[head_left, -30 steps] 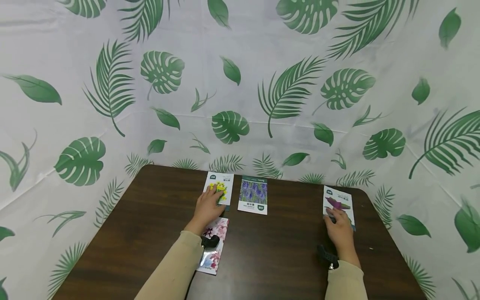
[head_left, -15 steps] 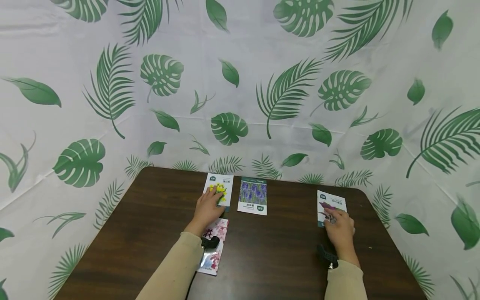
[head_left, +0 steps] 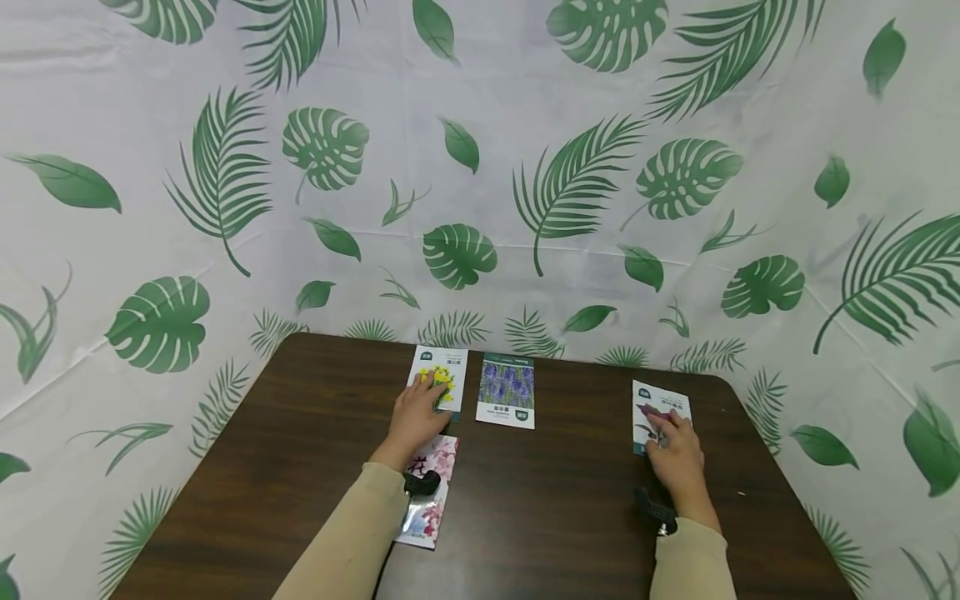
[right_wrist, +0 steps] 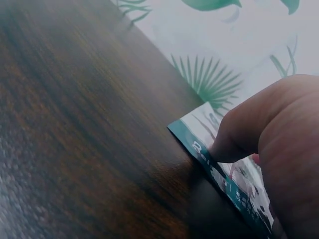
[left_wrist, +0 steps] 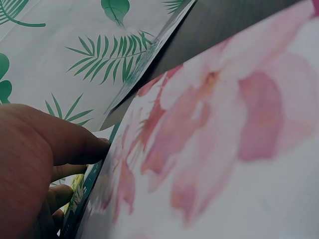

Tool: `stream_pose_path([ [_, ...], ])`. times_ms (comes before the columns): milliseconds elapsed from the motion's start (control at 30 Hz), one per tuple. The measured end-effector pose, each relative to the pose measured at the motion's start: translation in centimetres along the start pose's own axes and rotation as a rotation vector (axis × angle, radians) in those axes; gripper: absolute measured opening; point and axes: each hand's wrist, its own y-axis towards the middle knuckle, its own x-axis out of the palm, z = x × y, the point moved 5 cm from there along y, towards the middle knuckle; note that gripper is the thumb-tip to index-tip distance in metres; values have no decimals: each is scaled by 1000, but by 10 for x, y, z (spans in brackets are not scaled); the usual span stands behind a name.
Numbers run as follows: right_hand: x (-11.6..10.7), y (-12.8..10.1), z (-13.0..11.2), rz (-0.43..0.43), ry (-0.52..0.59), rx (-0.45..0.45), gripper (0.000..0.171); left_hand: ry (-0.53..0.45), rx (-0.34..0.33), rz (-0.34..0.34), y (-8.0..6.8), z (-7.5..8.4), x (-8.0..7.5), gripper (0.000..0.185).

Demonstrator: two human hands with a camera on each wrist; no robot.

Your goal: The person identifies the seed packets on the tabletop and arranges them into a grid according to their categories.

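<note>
My left hand (head_left: 418, 415) rests on a flower seed packet (head_left: 441, 358) printed with yellow blooms; in the left wrist view its thumb (left_wrist: 87, 147) lies at the packet's green edge. Under that wrist is a packet with pink blossoms (head_left: 435, 492), which fills much of the left wrist view. At the right, my right hand (head_left: 675, 454) touches a white packet (head_left: 660, 398) with a purple bloom, fingers on its face. Close up in the right wrist view, the thumb (right_wrist: 234, 144) presses that packet near its green bottom strip (right_wrist: 187, 139).
Between the hands, nearer the left one, lies a packet with violet flower spikes (head_left: 507, 387). The dark wooden table (head_left: 555, 500) meets a leaf-print cloth (head_left: 390, 183) along its back edge. Black straps sit on both wrists.
The right hand has slid the purple-bloom packet a little to the left on the table, mostly in the first half second. The left hand and the other packets stay put.
</note>
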Motion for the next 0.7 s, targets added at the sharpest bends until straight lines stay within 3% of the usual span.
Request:
stream_pose_path([
  [700,4,-23,-6,33,-16,-125,51,-20,10,1,1,0,1,62],
])
